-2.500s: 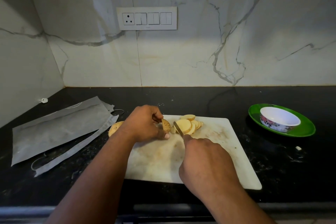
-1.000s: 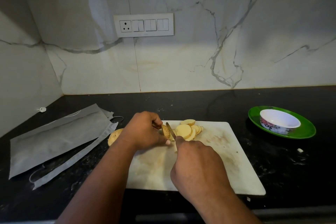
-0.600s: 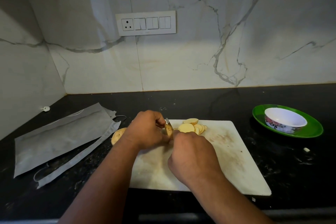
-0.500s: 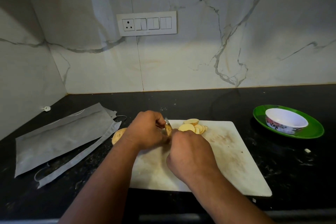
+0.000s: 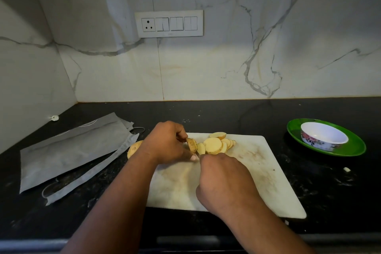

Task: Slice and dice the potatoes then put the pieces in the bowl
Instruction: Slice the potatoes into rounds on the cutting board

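At the eleven o'clock corner of the white cutting board (image 5: 257, 173), the last stub of a potato (image 5: 191, 144) is pinched upright by the curled fingers of the left hand (image 5: 165, 143). The right hand (image 5: 224, 183) is clenched as if round a knife handle, though neither handle nor blade can be seen. Cut slices (image 5: 215, 144) are fanned just at three o'clock of the stub. With so little left to hold, the fingertips are best tucked back and the cuts kept straight down. A second potato (image 5: 134, 147) is half hidden at nine o'clock of the left hand, off the board. The empty bowl (image 5: 323, 138) is set on a green plate (image 5: 354, 146) at two o'clock, well apart. Grey pouches (image 5: 70, 150) lie at nine o'clock on the black counter (image 5: 226, 113), which is backed by veined marble and a switch panel (image 5: 169, 23).
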Demonstrator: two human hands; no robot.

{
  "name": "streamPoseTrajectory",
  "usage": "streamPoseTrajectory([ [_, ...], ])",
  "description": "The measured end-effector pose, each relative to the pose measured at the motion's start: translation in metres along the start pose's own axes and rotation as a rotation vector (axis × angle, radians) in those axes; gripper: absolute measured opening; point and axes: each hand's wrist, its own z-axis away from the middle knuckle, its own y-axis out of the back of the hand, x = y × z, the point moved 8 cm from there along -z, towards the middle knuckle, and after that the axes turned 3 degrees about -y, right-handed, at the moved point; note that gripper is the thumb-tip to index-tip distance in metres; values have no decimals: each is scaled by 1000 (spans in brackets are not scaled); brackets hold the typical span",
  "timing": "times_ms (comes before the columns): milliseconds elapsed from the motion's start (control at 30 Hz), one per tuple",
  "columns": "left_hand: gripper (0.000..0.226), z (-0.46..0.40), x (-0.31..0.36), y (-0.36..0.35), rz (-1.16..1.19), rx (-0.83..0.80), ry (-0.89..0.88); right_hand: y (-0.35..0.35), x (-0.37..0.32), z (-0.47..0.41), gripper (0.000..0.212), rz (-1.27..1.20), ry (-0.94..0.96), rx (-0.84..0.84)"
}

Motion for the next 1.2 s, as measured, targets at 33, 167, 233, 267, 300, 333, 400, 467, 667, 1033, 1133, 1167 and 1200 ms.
streamPoseTrajectory([
  [33, 44, 0, 0, 0, 0, 2, -6, 1, -1, -2, 18, 6, 5, -2],
  [167, 39, 0, 5, -3, 18, 11, -34, -1, -2, -13, 17, 6, -2, 14],
  [233, 37, 0, 6, -2, 19, 16, -41, -7, -5, -17, 19, -17, -5, 12],
  [267, 36, 0, 6, -2, 20, 15, -42, -8, -6, -18, 19, -26, -8, 12],
  [300, 36, 0, 6, -2, 21, 13, -41, -9, -6, -19, 18, -32, -9, 11],
  [333, 36, 0, 6, -2, 23, 7, -40, -9, -6, -19, 17, -34, -9, 12],
  [400, 39, 0, 4, -2, 22, -2, -38, -8, -5, -17, 17, -27, -5, 4],
  [467, 42, 0, 4, -2, 24, -7, -36, -7, -3, -14, 19, -11, 4, -10],
  [667, 48, 2, 3, -3, 22, -43, -23, -1, 13, 0, 20, 11, -28, -33],
  [1033, 49, 8, 3, 3, 21, -69, -10, -2, 21, 5, 37, -50, -42, 54],
  [1133, 48, 6, 1, 2, 24, -74, -5, 5, 20, 6, 40, -91, -26, 109],
  [1167, 48, 5, 1, 1, 25, -76, 0, 6, 20, 6, 41, -103, -19, 119],
  [1200, 47, 5, 0, 1, 25, -79, 5, 8, 19, 6, 42, -113, -13, 126],
])
